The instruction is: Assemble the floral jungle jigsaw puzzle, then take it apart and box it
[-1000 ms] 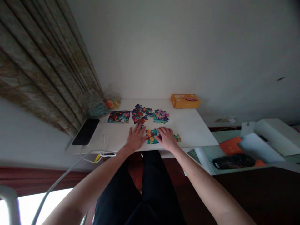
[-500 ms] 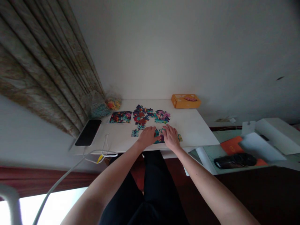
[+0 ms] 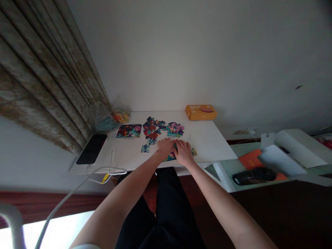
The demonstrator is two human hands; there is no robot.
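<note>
Fingers bent and close together, my left hand (image 3: 164, 146) rests on the puzzle near the table's front. Touching it from the other side, my right hand (image 3: 183, 152) curls its fingers over a teal puzzle piece (image 3: 175, 146) where the two hands meet. Both hands grip at this spot; their fingertips partly hide the pieces. A joined dark strip of puzzle (image 3: 169, 157) shows below them. Beyond lie a red and dark blue puzzle section (image 3: 151, 130) and a pink-flowered section (image 3: 176, 128). Pale blue pieces (image 3: 145, 148) are left of my hands; a yellowish piece (image 3: 194, 151) is at the right.
A picture card (image 3: 129, 131) lies left of the puzzle, near a phone (image 3: 92, 149) and a white cable (image 3: 113, 159). Clear bags of pieces (image 3: 121, 116) stand by the curtain. An orange box (image 3: 201, 112) is at the back right. A glass shelf at right holds a black object (image 3: 254, 176).
My left hand has moved in against my right hand, and its fingers are more curled. The whole view has shifted slightly, so the table appears further left.
</note>
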